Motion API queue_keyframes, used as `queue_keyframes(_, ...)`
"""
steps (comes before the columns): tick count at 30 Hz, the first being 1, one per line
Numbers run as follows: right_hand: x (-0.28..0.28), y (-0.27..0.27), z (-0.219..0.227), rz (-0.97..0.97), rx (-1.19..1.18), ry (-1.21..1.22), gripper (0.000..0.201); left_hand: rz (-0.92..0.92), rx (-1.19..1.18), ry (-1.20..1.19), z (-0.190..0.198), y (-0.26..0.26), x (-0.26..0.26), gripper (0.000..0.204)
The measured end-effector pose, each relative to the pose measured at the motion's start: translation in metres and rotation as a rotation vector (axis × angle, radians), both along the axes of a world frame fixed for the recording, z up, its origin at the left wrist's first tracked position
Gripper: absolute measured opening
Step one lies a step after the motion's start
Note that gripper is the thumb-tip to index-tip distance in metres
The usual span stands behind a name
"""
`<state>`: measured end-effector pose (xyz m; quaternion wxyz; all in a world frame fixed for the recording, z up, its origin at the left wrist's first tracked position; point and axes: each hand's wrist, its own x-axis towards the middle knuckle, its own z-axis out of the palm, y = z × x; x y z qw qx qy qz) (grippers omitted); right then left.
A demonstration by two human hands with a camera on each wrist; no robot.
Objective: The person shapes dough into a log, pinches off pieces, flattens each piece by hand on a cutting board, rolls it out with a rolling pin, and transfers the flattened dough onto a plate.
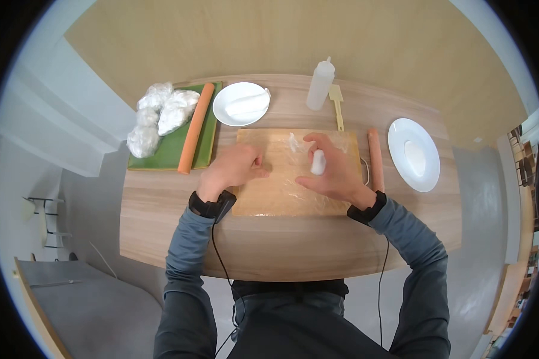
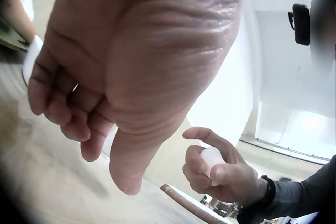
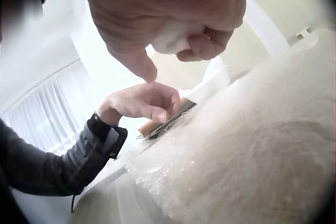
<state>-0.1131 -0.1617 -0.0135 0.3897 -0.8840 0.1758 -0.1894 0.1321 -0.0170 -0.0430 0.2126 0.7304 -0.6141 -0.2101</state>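
Note:
My right hand (image 1: 335, 173) is above the board, its fingers curled round a small white lump of dough (image 1: 318, 162). In the left wrist view the dough (image 2: 212, 160) shows between the curled fingers and the thumb, with the index finger stretched out. My left hand (image 1: 236, 164) hovers over the board's left side with loosely bent fingers and nothing in them. Beneath both hands lies a wooden board (image 1: 263, 200) covered with wrinkled clear plastic film (image 3: 252, 145). A small white scrap (image 1: 294, 142) sits near the board's far edge.
At left, a green tray (image 1: 170, 152) bears plastic-wrapped white lumps (image 1: 144, 140) and a wooden rolling pin (image 1: 196, 128). Behind the board are a white bowl (image 1: 227, 96), a squeeze bottle (image 1: 321, 85) and a spatula (image 1: 338, 107). Another rolling pin (image 1: 375, 155) and a white plate (image 1: 422, 182) lie right.

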Motion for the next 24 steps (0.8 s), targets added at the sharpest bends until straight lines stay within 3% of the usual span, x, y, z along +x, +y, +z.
queue_keyframes(3, 0.007, -0.001, -0.012, 0.012, -0.011, -0.016, 0.050, 0.016, 0.084, 0.009, -0.008, -0.001, 0.005, 0.033)
queue_keyframes(8, -0.003, -0.005, -0.031, 0.119, -0.075, 0.108, 0.059, -0.027, -0.014, 0.096, -0.029, 0.002, 0.017, 0.039)
queue_keyframes(10, -0.007, -0.003, -0.040, 0.292, -0.702, 0.224, 0.076, -0.018, -0.025, 0.120, -0.032, 0.002, 0.020, 0.040)
queue_keyframes(11, -0.007, -0.004, -0.043, 0.309, -0.696, 0.223, 0.076, -0.029, -0.035, 0.133, -0.033, 0.002, 0.021, 0.040)
queue_keyframes(13, -0.004, -0.001, -0.043, 0.222, -0.565, 0.385, 0.094, -0.035, -0.026, 0.136, -0.031, 0.002, 0.022, 0.040)
queue_keyframes(16, 0.027, -0.009, -0.050, 0.110, -0.599, 0.392, 0.106, -0.064, -0.032, 0.101, -0.034, 0.003, 0.021, 0.042)
queue_keyframes(18, 0.056, -0.022, -0.057, 0.056, -0.567, 0.356, 0.106, -0.093, -0.054, 0.060, -0.033, -0.002, 0.019, 0.042)
queue_keyframes(20, 0.065, -0.017, -0.064, 0.012, -0.538, 0.325, 0.107, -0.027, 0.067, 0.044, -0.022, -0.002, 0.015, 0.042)
queue_keyframes(22, 0.069, -0.008, -0.064, 0.130, -0.699, 0.227, 0.108, -0.025, 0.088, 0.054, -0.016, -0.004, 0.013, 0.043)
queue_keyframes(23, 0.059, 0.000, -0.063, 0.132, -0.701, 0.228, 0.108, -0.029, 0.092, 0.063, -0.018, -0.004, 0.014, 0.043)
queue_keyframes(24, 0.046, 0.017, -0.054, 0.254, -0.662, 0.204, 0.109, -0.025, 0.095, 0.074, -0.020, -0.003, 0.016, 0.043)
